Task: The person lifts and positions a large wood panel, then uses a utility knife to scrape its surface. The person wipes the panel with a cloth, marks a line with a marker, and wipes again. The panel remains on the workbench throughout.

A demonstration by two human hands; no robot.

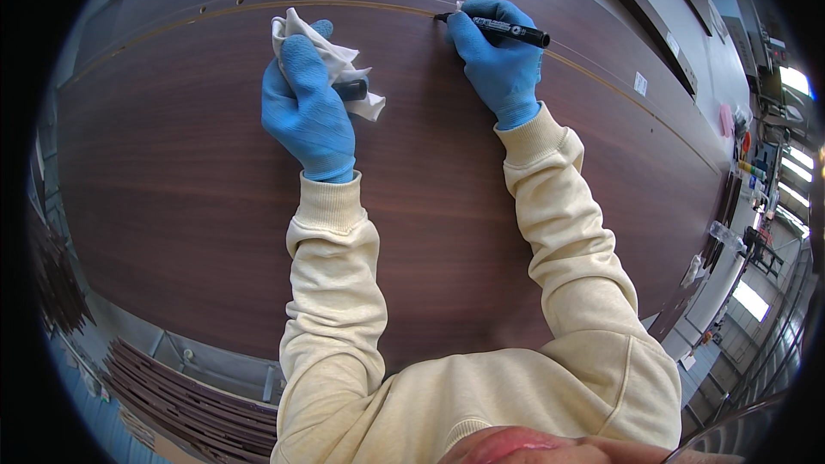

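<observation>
My right hand (503,60), in a blue glove, grips a black marker pen (507,30). Its tip points left and meets, or nearly meets, a thin yellowish line (378,6) along the far part of a dark brown wood-grain panel (430,198). Something small and white shows at the fingertips of this hand. To the left, over the panel, my gloved left hand (305,103) is closed round a crumpled white cloth (331,56). A dark cap-like piece (351,90) sticks out of the same hand beside the cloth.
A small white label (640,83) sits on the panel at the right. Long dark boards (636,17) lie beyond its far right edge. Stacked brown strips (189,395) are at the lower left. Tools and a clear plastic bottle (726,236) stand along the right side.
</observation>
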